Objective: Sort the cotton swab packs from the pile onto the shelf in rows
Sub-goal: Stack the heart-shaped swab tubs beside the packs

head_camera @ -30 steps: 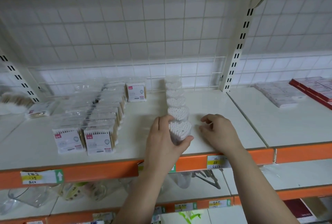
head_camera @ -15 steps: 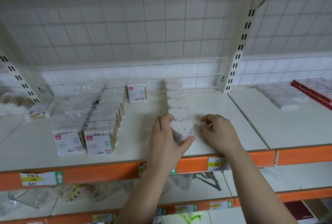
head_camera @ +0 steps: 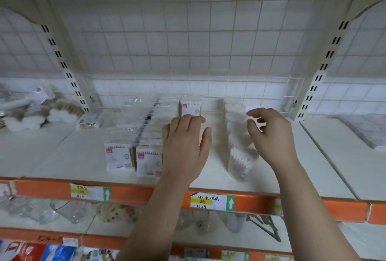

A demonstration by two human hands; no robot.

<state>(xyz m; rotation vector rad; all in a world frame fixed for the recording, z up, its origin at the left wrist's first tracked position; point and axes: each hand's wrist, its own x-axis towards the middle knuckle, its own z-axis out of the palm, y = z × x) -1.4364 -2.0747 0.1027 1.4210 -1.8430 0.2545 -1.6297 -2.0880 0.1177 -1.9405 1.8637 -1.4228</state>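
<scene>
White shelf (head_camera: 62, 152), front edge: swab tub (head_camera: 240, 162) stands betw. the empty hands, left hand (head_camera: 186, 147) flat & open, right hand (head_camera: 271, 137) loosely curled; prob. light, slick plastic, so I'd pinch its sides.

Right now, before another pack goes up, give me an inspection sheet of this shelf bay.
Surface: white shelf, orange front edge, bare between the rows.
Job's things: boxed swab packs stand in rows front to back; heart-shaped swab tubs form one row right of them; loose pile far left.
Clutter: one flat pack lies beside the pile.
Hands: left hand open, holding nothing; right hand loosely curled above the tubs, holding nothing.
Cables: nothing seen.
Surroundings: wire grid panel behind; price labels; glassware on the shelf below.
</scene>
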